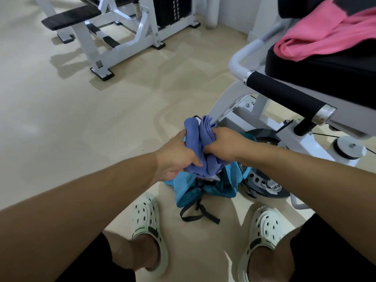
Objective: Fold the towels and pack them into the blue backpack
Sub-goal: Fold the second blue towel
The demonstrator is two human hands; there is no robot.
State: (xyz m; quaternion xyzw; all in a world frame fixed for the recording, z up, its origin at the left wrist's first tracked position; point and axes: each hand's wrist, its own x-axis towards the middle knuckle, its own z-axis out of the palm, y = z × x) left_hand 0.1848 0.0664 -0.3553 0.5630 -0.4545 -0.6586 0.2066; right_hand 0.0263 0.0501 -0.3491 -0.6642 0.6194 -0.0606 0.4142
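Hands both clench the folded purple towel (pixel 200 143), left hand (pixel 177 153) and right hand (pixel 225 142), just above the blue backpack (pixel 189 190) on the floor. Keep folds pinched, feed narrow end into opening. Pink towel (pixel 325 35) waits on bench (pixel 325 72).

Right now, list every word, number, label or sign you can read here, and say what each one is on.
Green lettering on the strap of the left white perforated clog: upside down and blurred, not readable.
Green lettering on the right white perforated clog: not readable either.
Square code sticker on the white steel weight-machine frame: a pattern only, too small to read.
Nothing else carries text.
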